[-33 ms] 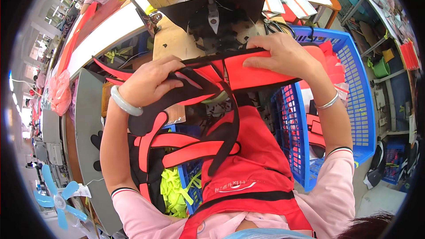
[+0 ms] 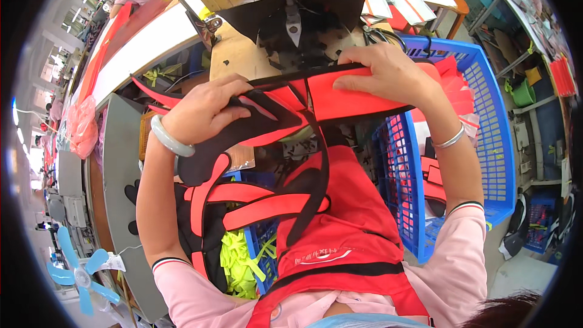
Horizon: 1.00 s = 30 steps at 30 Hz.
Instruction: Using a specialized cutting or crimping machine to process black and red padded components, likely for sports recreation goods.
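Observation:
A coral-red fabric piece with black edging is stretched between my hands, in front of a machine's metal point. My left hand pinches its black-and-red left part between thumb and fingers. On the broad red panel at the right, my right hand grips the upper edge, thumb in front and fingers behind. A thin black strap dangles from the middle of the piece, over my red apron. More red strips with black edges hang below my left hand.
A blue plastic basket with red and white pieces stands at my right. Neon-yellow strips lie in another blue container at lower left. A grey panel borders my left arm. Scissors rest behind my right hand. A blue fan stands far left.
The fabric piece and its dangling strap have shifted very slightly. Both hands keep their hold in nearly the same place.

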Each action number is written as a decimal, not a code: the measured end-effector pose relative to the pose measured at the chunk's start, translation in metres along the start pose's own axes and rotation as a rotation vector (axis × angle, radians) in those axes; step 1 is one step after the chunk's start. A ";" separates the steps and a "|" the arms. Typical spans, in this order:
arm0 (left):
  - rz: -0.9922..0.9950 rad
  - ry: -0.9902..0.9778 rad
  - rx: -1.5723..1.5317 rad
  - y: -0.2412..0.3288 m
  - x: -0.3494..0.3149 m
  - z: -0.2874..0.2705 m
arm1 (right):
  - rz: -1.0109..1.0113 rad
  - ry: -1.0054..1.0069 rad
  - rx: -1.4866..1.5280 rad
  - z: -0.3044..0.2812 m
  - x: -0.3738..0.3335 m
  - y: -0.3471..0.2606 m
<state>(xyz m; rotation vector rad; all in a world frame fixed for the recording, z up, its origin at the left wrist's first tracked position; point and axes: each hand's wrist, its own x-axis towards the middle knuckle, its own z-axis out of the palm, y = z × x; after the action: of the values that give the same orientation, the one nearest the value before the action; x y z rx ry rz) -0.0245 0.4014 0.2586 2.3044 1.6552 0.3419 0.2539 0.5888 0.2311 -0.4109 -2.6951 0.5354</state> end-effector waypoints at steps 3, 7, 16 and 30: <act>0.008 0.019 -0.033 -0.019 0.009 0.000 | 0.030 -0.009 0.063 0.005 0.012 0.013; -0.084 -0.005 -0.019 -0.033 0.017 -0.005 | 0.060 -0.042 0.063 0.008 0.025 0.022; -0.243 -0.025 -0.022 -0.051 0.027 -0.011 | 0.069 -0.005 0.012 0.008 0.036 0.030; -0.484 -0.141 0.029 -0.050 0.036 -0.027 | 0.078 0.043 -0.048 0.011 0.043 0.034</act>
<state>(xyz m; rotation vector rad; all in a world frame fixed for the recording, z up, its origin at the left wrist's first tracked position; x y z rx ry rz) -0.0668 0.4536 0.2668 1.8116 2.0705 0.0467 0.2178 0.6308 0.2195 -0.5365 -2.6641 0.4790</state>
